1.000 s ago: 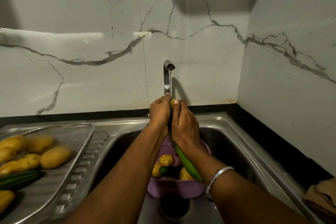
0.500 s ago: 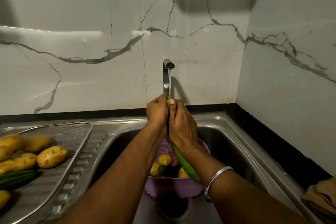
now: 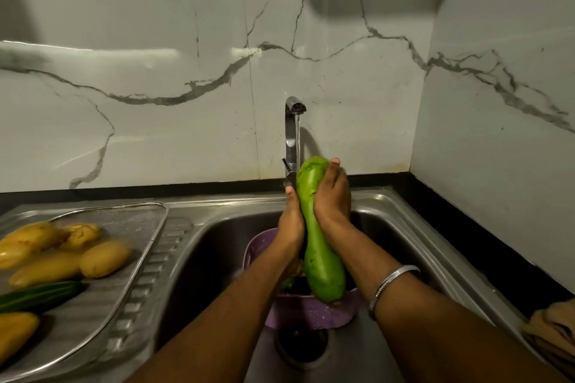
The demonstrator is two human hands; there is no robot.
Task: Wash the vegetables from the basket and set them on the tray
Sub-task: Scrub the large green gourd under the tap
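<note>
Two hands hold one long green gourd (image 3: 317, 227) upright-tilted over the sink (image 3: 404, 227), at the middle of the view. No writing or brand can be read anywhere.

Nearest, at 6 o'clock, the drain (image 3: 303, 348) lies on the sink floor between the forearms. At 4 o'clock a silver bangle (image 3: 389, 281) circles the right wrist, and a brown cloth (image 3: 550, 333) lies at the right edge of the surface. Just above the drain a purple basket (image 3: 311, 314) sits in the sink; the gourd's thick lower end hangs over it and, with the arms, hides most of what is inside, so only a dark green scrap shows.

At 8 o'clock a mesh tray (image 3: 130, 221) rests on the ribbed drainboard, carrying yellow potatoes (image 3: 104, 258) and a dark cucumber (image 3: 37, 297); these are blurred.

The left hand (image 3: 291, 221) wraps the gourd's narrow middle from the left, thumb tip up against its side. The right hand (image 3: 333, 196) clasps the upper part from the right, fingers curled round to the top.

Farther, at 12 o'clock, a chrome tap (image 3: 292, 134) runs a thin stream of water (image 3: 297, 140) down onto the gourd's top end. Behind stands the white marble wall (image 3: 155, 40) with grey veins, a black strip along its foot.
</note>
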